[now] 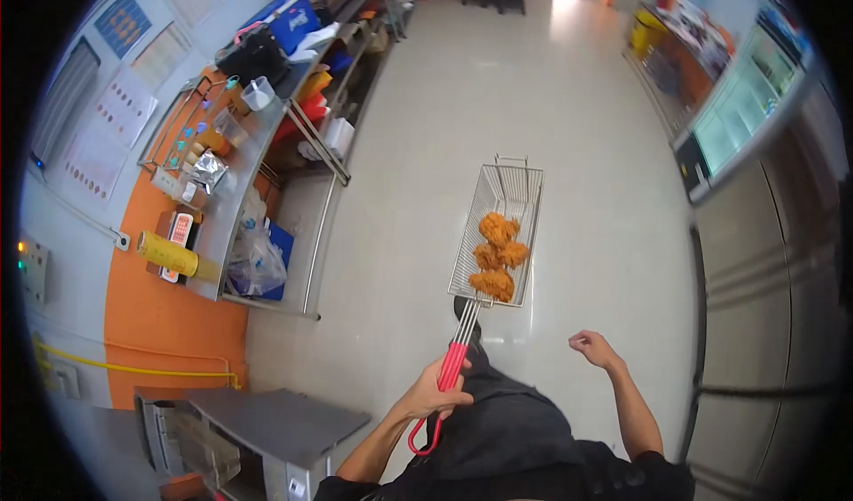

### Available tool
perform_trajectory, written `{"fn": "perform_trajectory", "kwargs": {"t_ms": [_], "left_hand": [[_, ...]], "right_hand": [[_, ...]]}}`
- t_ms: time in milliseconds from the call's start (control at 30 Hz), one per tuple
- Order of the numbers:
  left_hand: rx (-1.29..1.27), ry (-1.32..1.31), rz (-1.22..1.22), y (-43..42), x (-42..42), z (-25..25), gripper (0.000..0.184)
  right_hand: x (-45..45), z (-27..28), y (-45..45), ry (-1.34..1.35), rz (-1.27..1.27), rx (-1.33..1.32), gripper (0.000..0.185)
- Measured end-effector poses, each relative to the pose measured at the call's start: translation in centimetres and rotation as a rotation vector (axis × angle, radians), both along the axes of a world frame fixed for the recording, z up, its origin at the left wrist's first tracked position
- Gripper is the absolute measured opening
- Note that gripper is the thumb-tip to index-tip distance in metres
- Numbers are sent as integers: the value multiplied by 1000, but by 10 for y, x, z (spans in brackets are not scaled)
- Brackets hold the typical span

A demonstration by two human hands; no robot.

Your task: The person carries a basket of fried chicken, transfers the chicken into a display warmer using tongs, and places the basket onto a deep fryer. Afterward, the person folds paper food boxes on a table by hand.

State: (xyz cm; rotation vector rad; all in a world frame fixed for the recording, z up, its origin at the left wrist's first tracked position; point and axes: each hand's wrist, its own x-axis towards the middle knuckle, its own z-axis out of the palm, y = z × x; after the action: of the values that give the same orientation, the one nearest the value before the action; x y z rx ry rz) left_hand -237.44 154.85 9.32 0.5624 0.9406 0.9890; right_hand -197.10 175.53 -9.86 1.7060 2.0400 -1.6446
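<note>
A wire fry basket (pixel 469 248) extends out in front of me over the floor. My left hand (pixel 433 394) is wrapped round its red coated handle (pixel 452 365), just above the hooked end. Several pieces of golden-brown fried chicken (pixel 498 228) lie inside the basket, mostly toward its middle and near end. Off to the right, apart from the basket, my right hand (pixel 593 348) hangs in the air with curled fingers, and I see nothing in it.
On the left stands a steel table (pixel 240 168) with a yellow cylinder (pixel 167 253), bottles and a blue cooler bag (pixel 293 23). A grey-topped unit (pixel 284 421) is at lower left. Along the right are steel cabinet doors (pixel 742 279) and a glass-door fridge (pixel 751 88).
</note>
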Motion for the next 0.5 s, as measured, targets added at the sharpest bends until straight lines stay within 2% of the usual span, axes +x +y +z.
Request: {"fn": "perform_trajectory", "kwargs": {"t_ms": [67,167,200,300,333,367,400,433,500], "left_hand": [[24,-22,34,82,-44,-11,57],[23,19,24,204,-121,-18,55],[39,60,17,248,-145,-18,55],[10,79,54,359,-203,0,54],[5,88,72,402,-230,8,54],[-9,22,95,437,-255,10,53],[-9,18,110,473,-279,14,53],[-9,14,123,510,-302,20,53],[-18,14,138,587,-347,23,52]], "right_hand": [[-60,-41,108,72,-33,152,35],[-117,-71,213,-290,82,52,44],[-113,-108,233,-245,114,110,50],[-116,-135,251,-83,-97,-72,49],[-124,-128,258,-146,-181,-131,46],[-137,-111,259,-202,-262,-77,43],[-135,-130,257,-269,-194,80,41],[-139,-141,255,-150,-324,33,37],[-167,-156,288,-212,-385,-96,37]]}}
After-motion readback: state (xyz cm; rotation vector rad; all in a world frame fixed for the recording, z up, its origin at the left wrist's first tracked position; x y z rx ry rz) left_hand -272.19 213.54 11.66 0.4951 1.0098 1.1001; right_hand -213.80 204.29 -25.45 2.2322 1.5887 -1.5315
